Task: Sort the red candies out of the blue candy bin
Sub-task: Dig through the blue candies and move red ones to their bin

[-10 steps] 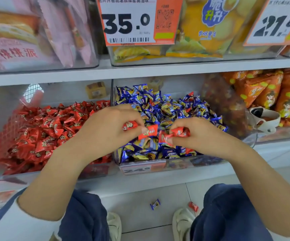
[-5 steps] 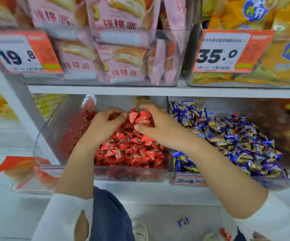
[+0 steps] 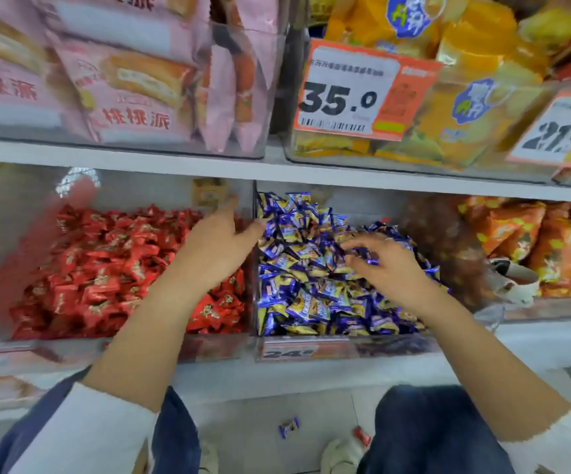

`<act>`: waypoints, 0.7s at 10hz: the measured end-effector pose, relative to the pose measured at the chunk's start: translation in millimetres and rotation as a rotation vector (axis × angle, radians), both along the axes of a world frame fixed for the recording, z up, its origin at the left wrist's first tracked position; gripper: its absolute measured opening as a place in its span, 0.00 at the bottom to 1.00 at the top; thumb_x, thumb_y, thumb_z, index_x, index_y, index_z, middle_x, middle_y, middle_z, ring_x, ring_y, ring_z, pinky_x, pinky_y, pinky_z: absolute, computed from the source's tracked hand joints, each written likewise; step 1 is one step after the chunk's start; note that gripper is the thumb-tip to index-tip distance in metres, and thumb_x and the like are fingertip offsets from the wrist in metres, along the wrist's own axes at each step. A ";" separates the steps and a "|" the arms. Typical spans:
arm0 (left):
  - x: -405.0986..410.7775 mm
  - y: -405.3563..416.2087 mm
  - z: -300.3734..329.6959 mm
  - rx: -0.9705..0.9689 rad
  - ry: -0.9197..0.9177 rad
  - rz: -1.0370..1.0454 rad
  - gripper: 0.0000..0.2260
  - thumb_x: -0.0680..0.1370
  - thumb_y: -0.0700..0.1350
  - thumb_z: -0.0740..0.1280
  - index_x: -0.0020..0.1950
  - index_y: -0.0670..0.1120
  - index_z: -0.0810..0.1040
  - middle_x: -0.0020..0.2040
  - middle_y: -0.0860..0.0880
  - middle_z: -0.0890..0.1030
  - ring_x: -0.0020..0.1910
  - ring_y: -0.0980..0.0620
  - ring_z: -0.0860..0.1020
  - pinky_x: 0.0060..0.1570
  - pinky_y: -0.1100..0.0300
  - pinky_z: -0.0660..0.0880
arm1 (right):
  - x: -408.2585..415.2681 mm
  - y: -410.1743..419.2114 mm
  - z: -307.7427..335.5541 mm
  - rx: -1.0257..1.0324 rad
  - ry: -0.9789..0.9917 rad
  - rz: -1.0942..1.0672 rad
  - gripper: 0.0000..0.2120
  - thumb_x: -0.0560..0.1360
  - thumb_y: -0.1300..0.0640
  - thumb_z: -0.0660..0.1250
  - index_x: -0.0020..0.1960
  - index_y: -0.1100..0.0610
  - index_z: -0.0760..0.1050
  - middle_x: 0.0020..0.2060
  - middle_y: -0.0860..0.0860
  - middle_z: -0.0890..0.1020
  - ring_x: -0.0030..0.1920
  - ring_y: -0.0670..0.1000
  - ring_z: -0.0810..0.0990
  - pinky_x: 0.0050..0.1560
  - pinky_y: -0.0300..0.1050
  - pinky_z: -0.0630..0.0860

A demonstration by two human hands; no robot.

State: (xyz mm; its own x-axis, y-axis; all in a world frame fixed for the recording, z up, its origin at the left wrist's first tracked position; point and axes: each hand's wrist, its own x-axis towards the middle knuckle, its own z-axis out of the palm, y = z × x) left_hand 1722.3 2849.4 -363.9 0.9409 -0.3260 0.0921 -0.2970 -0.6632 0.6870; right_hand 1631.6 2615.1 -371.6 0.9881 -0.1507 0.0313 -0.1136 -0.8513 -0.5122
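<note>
Where bins meet, tags (image 3: 362,92) read 35.0, 21.8 (image 3: 559,131)

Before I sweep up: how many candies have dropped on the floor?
2. A blue candy lies on the floor between the shoes, and a red candy lies by the right shoe. The legs may hide others.
</note>
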 end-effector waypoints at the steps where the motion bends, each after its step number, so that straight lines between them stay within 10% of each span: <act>1: -0.7 -29.0 -1.1 0.179 0.091 -0.037 0.20 0.81 0.50 0.57 0.68 0.38 0.66 0.54 0.37 0.78 0.49 0.40 0.76 0.44 0.56 0.70 | 8.5 -44.1 -4.4 0.026 0.061 -0.174 0.13 0.78 0.53 0.64 0.62 0.52 0.76 0.54 0.56 0.81 0.51 0.54 0.79 0.51 0.43 0.72; 3: 1.5 -41.1 -4.5 0.294 0.061 0.068 0.13 0.81 0.43 0.55 0.56 0.35 0.72 0.32 0.49 0.63 0.51 0.37 0.76 0.45 0.50 0.68 | 54.8 -95.6 -16.8 0.176 0.161 -0.395 0.18 0.81 0.51 0.58 0.67 0.58 0.71 0.56 0.56 0.77 0.53 0.57 0.76 0.53 0.47 0.69; 7: 5.6 -42.5 -6.5 0.348 0.043 0.045 0.10 0.81 0.44 0.54 0.51 0.39 0.70 0.32 0.48 0.64 0.42 0.43 0.70 0.41 0.54 0.64 | 107.7 -81.6 -36.3 0.099 0.608 -0.351 0.35 0.77 0.32 0.39 0.77 0.50 0.54 0.76 0.54 0.56 0.75 0.57 0.54 0.73 0.53 0.52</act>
